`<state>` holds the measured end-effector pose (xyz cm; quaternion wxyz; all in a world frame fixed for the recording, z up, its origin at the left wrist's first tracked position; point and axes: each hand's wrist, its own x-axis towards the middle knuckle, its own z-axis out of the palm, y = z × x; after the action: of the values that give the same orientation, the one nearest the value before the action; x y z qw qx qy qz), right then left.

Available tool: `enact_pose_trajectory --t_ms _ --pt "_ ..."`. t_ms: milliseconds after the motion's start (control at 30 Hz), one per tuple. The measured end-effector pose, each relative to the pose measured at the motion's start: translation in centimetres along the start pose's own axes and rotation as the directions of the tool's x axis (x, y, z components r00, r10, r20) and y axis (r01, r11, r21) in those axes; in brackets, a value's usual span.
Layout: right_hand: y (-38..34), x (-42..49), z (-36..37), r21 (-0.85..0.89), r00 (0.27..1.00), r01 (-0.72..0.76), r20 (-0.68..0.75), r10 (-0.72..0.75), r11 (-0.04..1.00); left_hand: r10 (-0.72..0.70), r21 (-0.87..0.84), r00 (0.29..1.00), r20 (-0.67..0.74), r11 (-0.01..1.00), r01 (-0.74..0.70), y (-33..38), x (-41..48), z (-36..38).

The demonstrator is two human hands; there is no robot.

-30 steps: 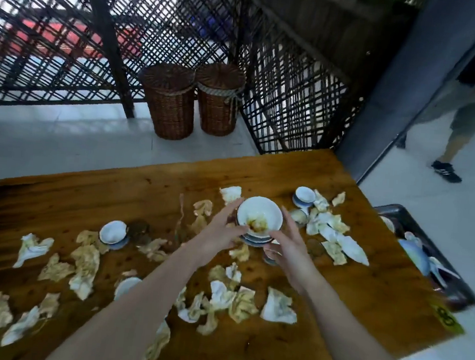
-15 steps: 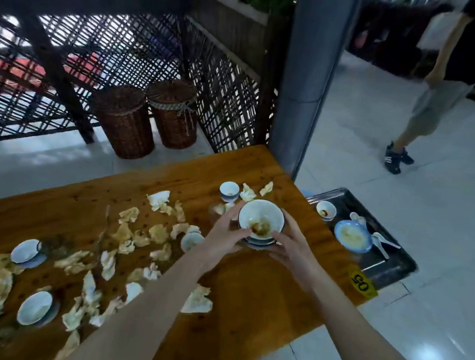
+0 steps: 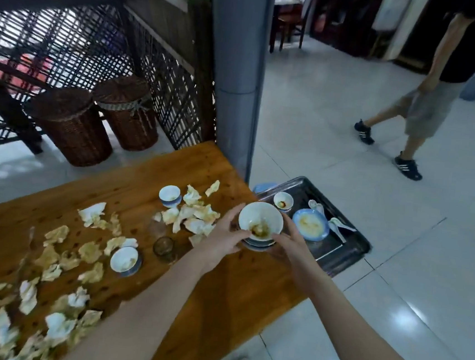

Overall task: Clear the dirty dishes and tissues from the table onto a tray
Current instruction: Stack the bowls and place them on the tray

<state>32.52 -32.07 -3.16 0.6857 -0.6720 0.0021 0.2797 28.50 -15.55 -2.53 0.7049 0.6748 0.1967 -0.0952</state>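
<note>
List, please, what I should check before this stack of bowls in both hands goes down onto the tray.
1. Grip: left hand and right hand hold the stack of bowls from opposite sides: ok.
2. Top bowl sits nested in those below: ok.
3. Stack over the tray: not ok, it hangs at the edge of the table.
4. Free spot: bare metal at the tray's near end, in front of the blue dish: ok.
5. What carries the tray: hidden, cannot tell.
6. Passer-by walks apart from the tray: ok.
</note>
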Motion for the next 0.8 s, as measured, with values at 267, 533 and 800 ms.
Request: enact_pose_trajectory --t_ms 267,533,800 --pt "-1.5 5.3 -5.7 -0.003 0.999 -0.024 -0.027 0.024 1.0 -0.006 -0.002 1.0 0.021 1.0 0.007 2.0 7.5 4.3" --pt "-6.5 12.4 -11.1 -0.029 0.999 -0.007 -0.053 0.005 1.0 -0.017 -0.089 0.999 0.043 0.996 0.021 5.8 16.4 7.7" --pt "-9.3 17.9 -15.0 -0.047 0.999 -0.008 -0.051 0.006 0.999 -0.049 -0.099 0.998 0.031 0.994 0.052 8.7 22.8 10.4"
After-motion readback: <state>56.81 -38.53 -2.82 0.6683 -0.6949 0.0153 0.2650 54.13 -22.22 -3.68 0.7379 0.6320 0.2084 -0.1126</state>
